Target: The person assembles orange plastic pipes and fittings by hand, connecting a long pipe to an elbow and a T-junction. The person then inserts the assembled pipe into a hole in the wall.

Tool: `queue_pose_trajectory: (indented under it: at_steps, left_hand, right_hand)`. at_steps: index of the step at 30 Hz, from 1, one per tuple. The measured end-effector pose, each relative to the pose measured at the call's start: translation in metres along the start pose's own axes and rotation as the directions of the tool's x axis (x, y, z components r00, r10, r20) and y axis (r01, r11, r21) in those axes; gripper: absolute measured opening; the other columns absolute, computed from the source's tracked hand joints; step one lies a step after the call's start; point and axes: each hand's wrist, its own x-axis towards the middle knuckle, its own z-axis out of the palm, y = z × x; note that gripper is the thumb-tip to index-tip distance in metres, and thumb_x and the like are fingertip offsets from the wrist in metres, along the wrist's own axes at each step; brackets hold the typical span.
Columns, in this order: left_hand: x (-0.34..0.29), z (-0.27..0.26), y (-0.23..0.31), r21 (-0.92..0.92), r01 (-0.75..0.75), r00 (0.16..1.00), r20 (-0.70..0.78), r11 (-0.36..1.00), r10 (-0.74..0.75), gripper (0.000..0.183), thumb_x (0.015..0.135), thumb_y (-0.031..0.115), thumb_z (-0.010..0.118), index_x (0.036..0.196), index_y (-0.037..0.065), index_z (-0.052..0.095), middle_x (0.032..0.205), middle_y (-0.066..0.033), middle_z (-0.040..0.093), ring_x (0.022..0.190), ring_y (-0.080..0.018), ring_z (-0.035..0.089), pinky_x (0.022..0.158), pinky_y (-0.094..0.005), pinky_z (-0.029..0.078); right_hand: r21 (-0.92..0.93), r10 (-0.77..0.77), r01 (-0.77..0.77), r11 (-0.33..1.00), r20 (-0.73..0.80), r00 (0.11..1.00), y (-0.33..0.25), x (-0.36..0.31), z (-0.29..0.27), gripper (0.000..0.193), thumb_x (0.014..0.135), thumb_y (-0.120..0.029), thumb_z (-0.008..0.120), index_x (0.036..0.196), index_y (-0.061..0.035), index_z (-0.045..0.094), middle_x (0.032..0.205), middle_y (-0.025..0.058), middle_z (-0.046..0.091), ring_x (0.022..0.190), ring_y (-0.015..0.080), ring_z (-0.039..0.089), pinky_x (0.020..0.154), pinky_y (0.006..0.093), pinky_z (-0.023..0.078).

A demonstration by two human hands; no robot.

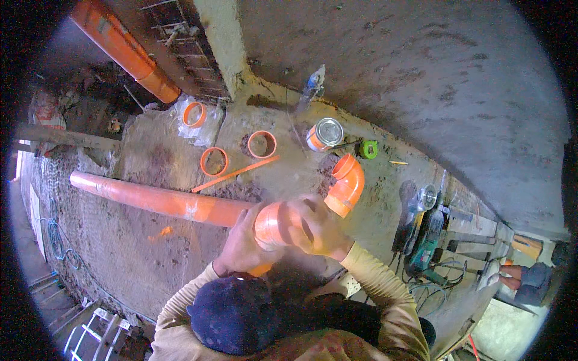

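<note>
The left hand [238, 243] and right hand [328, 227] curl around the fitting [269, 228], a bit toward six o'clock from the middle. The bend [351, 188] is at its two o'clock, the pipe [147, 198] at nine.

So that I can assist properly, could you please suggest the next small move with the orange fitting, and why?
I'd perhaps ease the left hand back slightly, with the right hand supporting the orange fitting: the left hand hides the right end of the long orange pipe, so whether pipe and fitting join cannot be seen.
</note>
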Motion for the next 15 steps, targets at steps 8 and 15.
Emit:
queue_pose_trajectory:
  at_steps: [8, 15]
  left_hand:
    - [-0.004, -0.001, 0.007, 0.094, 0.120, 0.992, 0.019, 0.988, -0.122, 0.104, 0.065, 0.032, 0.091, 0.151, 0.007, 0.037, 0.131, -0.0275, 0.053, 0.115, -0.0485, 0.059, 0.095, -0.0540, 0.052]
    - [-0.006, 0.003, 0.006, 0.097, 0.117, 0.993, -0.012, 0.988, -0.116, 0.105, 0.066, 0.035, 0.091, 0.151, 0.010, 0.037, 0.129, -0.0270, 0.053, 0.112, -0.0498, 0.060, 0.092, -0.0551, 0.052]
  right_hand:
    - [-0.045, -0.020, 0.016, 0.999, -0.078, 0.997, -0.006, -0.003, 0.008, 0.049, 0.090, -0.037, 0.066, 0.126, -0.0054, 0.058, 0.113, 0.0192, 0.061, 0.095, 0.0384, 0.063, 0.077, 0.0496, 0.055]
    - [-0.178, -0.228, 0.209, 0.962, -0.096, 0.969, -0.020, 0.014, -0.001, 0.032, 0.090, -0.025, 0.064, 0.112, -0.0023, 0.056, 0.113, 0.0216, 0.061, 0.094, 0.0402, 0.063, 0.076, 0.0515, 0.055]
